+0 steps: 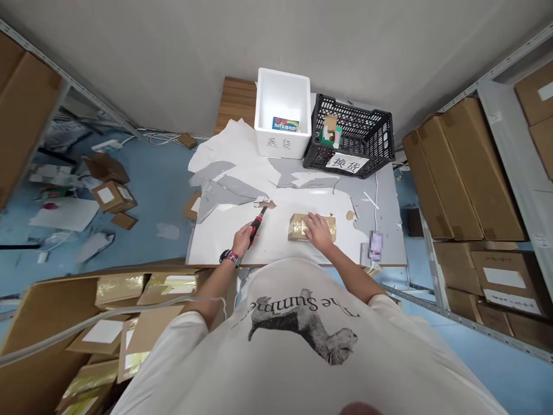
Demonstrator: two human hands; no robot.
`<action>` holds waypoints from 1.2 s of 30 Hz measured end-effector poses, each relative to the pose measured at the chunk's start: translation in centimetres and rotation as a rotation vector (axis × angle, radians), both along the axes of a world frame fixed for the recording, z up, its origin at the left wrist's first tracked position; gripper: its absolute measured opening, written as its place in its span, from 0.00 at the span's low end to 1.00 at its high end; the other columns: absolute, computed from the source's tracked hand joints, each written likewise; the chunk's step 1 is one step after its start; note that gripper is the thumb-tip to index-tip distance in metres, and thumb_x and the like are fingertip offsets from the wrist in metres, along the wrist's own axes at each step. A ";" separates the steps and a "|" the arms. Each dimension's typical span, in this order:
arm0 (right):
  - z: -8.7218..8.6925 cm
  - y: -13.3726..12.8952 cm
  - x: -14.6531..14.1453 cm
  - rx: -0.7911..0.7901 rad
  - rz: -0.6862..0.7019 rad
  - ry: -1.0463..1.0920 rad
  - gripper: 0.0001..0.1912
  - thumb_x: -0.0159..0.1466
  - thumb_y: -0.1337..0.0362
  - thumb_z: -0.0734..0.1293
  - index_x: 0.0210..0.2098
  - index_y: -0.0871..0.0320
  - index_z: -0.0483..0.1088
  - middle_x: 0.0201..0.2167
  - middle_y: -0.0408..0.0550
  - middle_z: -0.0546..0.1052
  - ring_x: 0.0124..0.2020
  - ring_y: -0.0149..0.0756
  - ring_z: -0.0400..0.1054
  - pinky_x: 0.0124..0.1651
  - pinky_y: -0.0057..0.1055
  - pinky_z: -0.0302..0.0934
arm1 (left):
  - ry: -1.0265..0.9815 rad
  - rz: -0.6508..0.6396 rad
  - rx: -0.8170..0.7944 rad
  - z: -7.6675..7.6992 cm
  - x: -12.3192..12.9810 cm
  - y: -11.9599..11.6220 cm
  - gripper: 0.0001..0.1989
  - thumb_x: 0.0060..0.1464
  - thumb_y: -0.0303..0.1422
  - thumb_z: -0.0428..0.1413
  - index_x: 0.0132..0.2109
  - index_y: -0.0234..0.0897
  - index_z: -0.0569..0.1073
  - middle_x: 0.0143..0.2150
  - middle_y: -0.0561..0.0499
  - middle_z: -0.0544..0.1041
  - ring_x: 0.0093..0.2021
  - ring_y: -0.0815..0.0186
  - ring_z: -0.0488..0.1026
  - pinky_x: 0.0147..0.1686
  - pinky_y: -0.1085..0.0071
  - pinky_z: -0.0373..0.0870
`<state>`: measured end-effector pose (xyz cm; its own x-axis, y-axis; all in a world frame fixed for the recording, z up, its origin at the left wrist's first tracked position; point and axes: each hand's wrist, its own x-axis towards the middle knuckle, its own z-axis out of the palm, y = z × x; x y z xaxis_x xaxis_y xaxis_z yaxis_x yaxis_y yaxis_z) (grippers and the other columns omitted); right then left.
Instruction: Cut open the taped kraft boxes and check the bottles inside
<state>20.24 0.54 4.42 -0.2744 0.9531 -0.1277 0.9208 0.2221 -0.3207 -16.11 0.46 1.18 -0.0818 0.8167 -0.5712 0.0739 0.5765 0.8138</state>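
My left hand (242, 239) is wrapped around the handle of a red and black utility knife (256, 225). The knife points away from me, its tip at a small brown torn patch (269, 204) in the white table covering. On the right, a small cardboard box (297, 226) bound with shiny yellowish tape lies flat on the table. My right hand (318, 231) grips this box from above, fingers bent over its top and hiding part of it. A gap of white covering separates the knife from the box.
At the back of the table (268, 242) stand a white foam box (283, 144) holding a blue booklet and a black plastic crate (371, 135) with small items. A phone-like object (375, 246) lies front right. An open carton (26, 323) of taped parcels stands lower left; shelves flank both sides.
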 end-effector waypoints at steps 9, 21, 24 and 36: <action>-3.6 2.0 0.5 0.056 0.061 -0.038 0.28 0.82 0.53 0.63 0.78 0.53 0.70 0.73 0.60 0.75 0.69 0.58 0.66 0.78 0.57 0.51 | 0.350 -0.326 0.432 0.8 2.7 -4.2 0.27 0.64 0.47 0.65 0.66 0.44 0.85 0.58 0.44 0.87 0.56 0.52 0.83 0.62 0.53 0.79; -5.0 2.4 1.6 0.146 0.247 -0.004 0.31 0.81 0.63 0.61 0.82 0.57 0.63 0.75 0.63 0.73 0.71 0.59 0.66 0.79 0.66 0.47 | 0.574 -0.401 0.520 0.6 3.3 -7.4 0.24 0.71 0.46 0.62 0.68 0.44 0.82 0.61 0.43 0.86 0.60 0.51 0.83 0.63 0.53 0.80; -5.6 2.6 1.8 0.173 0.267 0.021 0.30 0.83 0.59 0.59 0.81 0.56 0.64 0.76 0.61 0.73 0.71 0.59 0.67 0.78 0.63 0.52 | 0.615 -0.463 0.547 0.7 3.8 -7.1 0.24 0.72 0.46 0.61 0.69 0.44 0.81 0.58 0.43 0.86 0.59 0.50 0.82 0.62 0.53 0.79; -6.5 2.7 2.0 0.252 0.253 0.046 0.27 0.85 0.59 0.58 0.78 0.54 0.71 0.75 0.57 0.76 0.71 0.58 0.70 0.75 0.57 0.60 | 0.854 -0.686 0.639 1.3 7.3 -3.5 0.25 0.77 0.43 0.55 0.74 0.47 0.79 0.61 0.42 0.84 0.54 0.50 0.79 0.55 0.54 0.77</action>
<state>22.24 3.24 -2.11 -0.5057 0.8542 0.1207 0.8123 0.5186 -0.2667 -8.82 -3.04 2.52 0.3197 0.9468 -0.0355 0.8376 -0.2650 0.4777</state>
